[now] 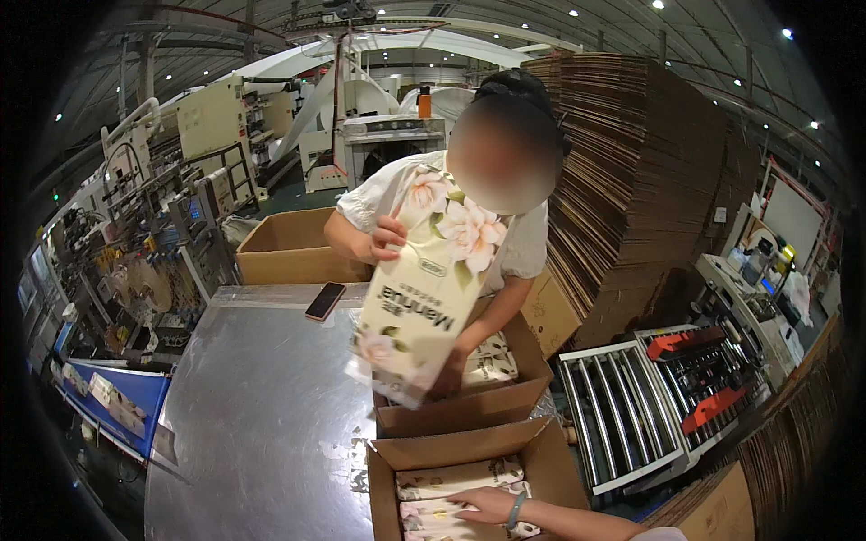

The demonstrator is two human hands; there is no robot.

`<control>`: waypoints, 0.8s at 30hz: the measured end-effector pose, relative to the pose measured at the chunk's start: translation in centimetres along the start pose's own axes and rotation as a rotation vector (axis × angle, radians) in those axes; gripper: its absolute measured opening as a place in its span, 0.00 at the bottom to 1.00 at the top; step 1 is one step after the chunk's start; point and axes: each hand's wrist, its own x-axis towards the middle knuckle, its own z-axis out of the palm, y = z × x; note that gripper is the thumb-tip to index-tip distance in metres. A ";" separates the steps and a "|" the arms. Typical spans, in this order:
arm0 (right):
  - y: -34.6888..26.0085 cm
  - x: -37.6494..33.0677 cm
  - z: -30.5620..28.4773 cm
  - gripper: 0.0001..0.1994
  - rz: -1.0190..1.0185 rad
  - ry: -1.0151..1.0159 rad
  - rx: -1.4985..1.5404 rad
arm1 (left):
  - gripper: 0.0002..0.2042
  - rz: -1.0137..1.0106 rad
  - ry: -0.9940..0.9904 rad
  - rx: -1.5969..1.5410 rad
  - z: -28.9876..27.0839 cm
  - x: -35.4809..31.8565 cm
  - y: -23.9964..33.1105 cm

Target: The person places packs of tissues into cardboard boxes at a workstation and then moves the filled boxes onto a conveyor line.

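Observation:
From the lower right, my right hand [492, 505], with a bracelet on the wrist, reaches into an open cardboard box [383, 482]. Its fingers lie stretched out on top of a cream floral soft pack [428, 516]; another floral pack [451, 478] lies just beyond it in the same box. My left hand is out of view. Across from me a co-worker [528, 248] holds up a large floral pack [433, 288] at its upper left edge. The co-worker's other hand is down in a second cardboard box [478, 408], partly hidden behind that pack, among more floral packs [494, 361].
A metal table [262, 406] stands to the left with a phone [326, 301] at its far edge. Another carton [293, 243] is behind it. Right of the boxes are a roller conveyor [622, 415] and tall stacks of flattened cardboard [622, 153]. Machinery [207, 126] fills the far left.

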 end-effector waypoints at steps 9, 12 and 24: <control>-12.3 3.1 -0.9 0.08 -0.449 0.284 0.402 | 0.14 0.057 -1.126 0.214 27.7 -18.2 14.0; -6.5 4.5 0.1 0.05 -0.156 0.209 0.849 | 0.14 -0.071 -0.916 0.045 29.2 -20.4 10.9; 18.3 7.8 12.5 0.06 0.760 0.420 0.937 | 0.14 0.830 -0.665 0.525 29.4 -24.7 9.1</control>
